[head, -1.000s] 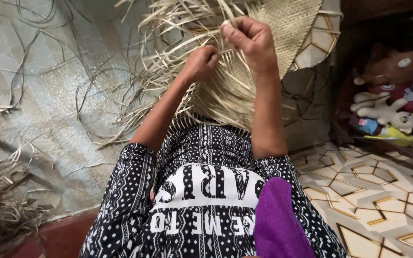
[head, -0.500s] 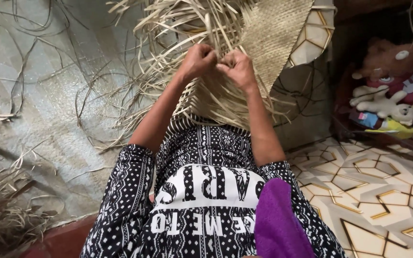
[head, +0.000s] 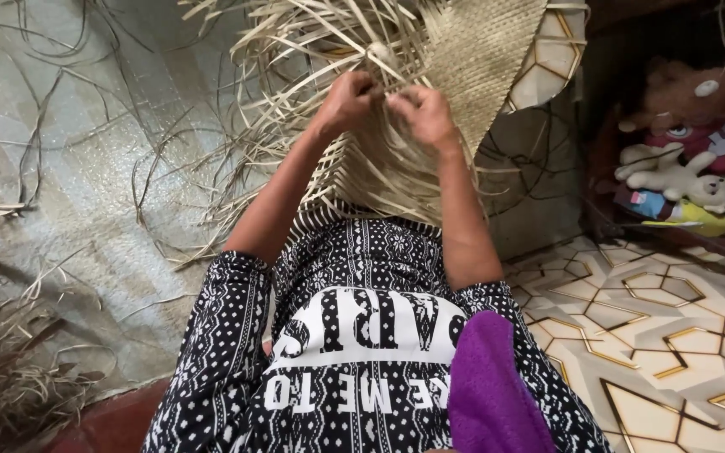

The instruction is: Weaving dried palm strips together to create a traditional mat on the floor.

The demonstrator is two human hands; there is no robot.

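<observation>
Fingers (head: 361, 87) of the left hand (head: 347, 102) curl shut around a few pale straw strips (head: 295, 50), pinching them at the edge where the weaving stops. The right hand (head: 423, 113) sits just beside it, almost touching, its fingers likewise bent closed on strips at the same spot; exactly which strands each hand grips is hidden by the knuckles. Both hands meet at the border between finished and unfinished work, which seems the reason they are held so close together: one pins a strand flat while the other crosses another over it.

The woven mat (head: 480, 59) rises above and to the right of the hands, a tight, even panel, while loose strips fan out to the left and above, uncrossed. The mat drapes down toward the person's lap, so its working edge stays within easy reach of both forearms.

Further out, a black-and-white patterned shirt (head: 354, 335) fills the lower middle, with a purple cloth (head: 488, 394) at its right. Stray strands lie scattered over the grey floor sheet (head: 86, 168) on the left. To the right is a patterned tile floor (head: 673, 335), and beyond it soft toys (head: 681, 168) are heaped in a dark corner.
</observation>
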